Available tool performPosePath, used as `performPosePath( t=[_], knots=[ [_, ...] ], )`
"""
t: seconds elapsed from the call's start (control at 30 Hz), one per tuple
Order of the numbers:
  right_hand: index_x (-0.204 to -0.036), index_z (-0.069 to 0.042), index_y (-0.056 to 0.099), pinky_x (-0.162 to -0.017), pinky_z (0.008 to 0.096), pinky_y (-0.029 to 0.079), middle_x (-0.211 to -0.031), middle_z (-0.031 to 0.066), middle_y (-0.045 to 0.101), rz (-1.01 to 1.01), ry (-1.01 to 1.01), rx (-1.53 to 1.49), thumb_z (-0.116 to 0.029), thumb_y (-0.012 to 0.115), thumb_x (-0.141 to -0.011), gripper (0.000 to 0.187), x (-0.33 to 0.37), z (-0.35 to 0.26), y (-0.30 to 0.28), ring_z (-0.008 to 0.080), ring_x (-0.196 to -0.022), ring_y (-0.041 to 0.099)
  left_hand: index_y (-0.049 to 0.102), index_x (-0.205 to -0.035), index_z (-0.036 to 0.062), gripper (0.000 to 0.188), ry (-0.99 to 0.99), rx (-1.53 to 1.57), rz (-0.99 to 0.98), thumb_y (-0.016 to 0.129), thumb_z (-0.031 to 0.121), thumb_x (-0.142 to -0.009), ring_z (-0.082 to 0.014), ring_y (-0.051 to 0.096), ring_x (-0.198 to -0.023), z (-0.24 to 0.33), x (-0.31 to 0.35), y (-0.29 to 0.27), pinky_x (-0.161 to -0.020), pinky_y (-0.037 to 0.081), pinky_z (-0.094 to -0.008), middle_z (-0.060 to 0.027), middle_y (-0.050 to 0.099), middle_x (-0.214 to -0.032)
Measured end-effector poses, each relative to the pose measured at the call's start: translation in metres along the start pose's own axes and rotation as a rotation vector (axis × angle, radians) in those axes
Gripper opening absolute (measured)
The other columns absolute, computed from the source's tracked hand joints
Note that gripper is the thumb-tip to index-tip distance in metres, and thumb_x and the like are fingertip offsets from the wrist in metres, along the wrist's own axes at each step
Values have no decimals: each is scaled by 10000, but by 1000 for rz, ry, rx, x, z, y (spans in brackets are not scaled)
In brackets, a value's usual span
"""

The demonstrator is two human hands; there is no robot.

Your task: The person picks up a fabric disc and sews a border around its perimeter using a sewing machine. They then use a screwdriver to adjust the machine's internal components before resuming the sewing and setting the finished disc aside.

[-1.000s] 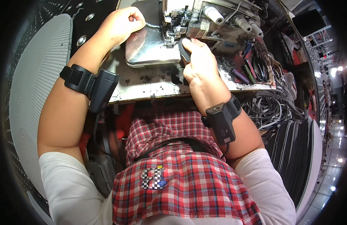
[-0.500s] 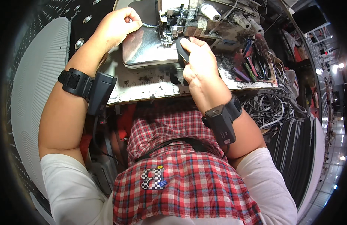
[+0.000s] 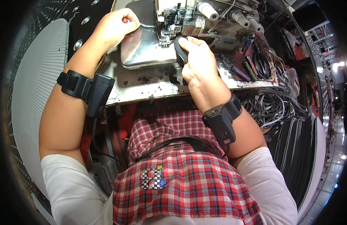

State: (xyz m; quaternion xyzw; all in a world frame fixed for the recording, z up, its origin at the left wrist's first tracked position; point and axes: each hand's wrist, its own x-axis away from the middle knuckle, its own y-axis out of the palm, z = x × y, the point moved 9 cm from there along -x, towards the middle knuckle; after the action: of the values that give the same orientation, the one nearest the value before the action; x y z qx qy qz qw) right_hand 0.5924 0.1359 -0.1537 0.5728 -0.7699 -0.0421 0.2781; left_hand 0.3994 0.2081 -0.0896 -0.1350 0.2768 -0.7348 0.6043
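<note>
At the far end of the bench, my left hand [image 3: 114,32] is closed in a pinch on a pale twisted thread chain [image 3: 147,26]. The chain runs right from the fingers to the presser foot [image 3: 166,36] of an overlock sewing machine [image 3: 213,28]. On the other side of the foot, my right hand [image 3: 200,58] grips a small dark flat piece with a rounded edge [image 3: 181,49], thumb on top. The fingers beneath it are partly hidden. Between the hands lies the machine's shiny metal plate [image 3: 147,48].
Pens and scissors [image 3: 260,67] lie at the bench's right. Below them hangs a tangle of grey and white strips [image 3: 269,108], beside a stack of dark sheets [image 3: 293,150]. A pale ribbed stack [image 3: 40,90] stands on the left. The bench's front edge [image 3: 143,98] crosses before me.
The view has shifted very slightly. The dark piece in my right hand appears turned a little, while my left hand keeps its pinch on the thread chain.
</note>
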Motion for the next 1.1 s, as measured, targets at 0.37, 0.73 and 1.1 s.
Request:
performPosePath(
  t=[0.37,0.73,1.1],
  knots=[
    [-851,-49,496,-393,224,365,-733,24,526,29,-92,-86,-56,621,-728,175,-7,-2,-4,99,-550,486,557,-736,52,54,0,38,-2,566,88,-776,-39,417,-574,5,1,1,-543,373,-187,45,469,-631],
    [-861,-57,499,-394,234,355,-729,26,524,-20,-22,-48,-52,614,-727,177,-1,0,-2,93,-528,460,560,-728,46,52,9,-12,20,581,81,-761,-49,447,-557,0,-2,-2,-522,392,-197,28,490,-618],
    [-865,-47,498,-487,251,395,-728,25,512,26,-69,-58,-47,623,-713,198,-5,1,-2,112,-612,476,552,-735,53,58,-16,81,-10,569,89,-777,-41,419,-561,2,1,1,-529,368,-186,38,481,-633]
  ],
)
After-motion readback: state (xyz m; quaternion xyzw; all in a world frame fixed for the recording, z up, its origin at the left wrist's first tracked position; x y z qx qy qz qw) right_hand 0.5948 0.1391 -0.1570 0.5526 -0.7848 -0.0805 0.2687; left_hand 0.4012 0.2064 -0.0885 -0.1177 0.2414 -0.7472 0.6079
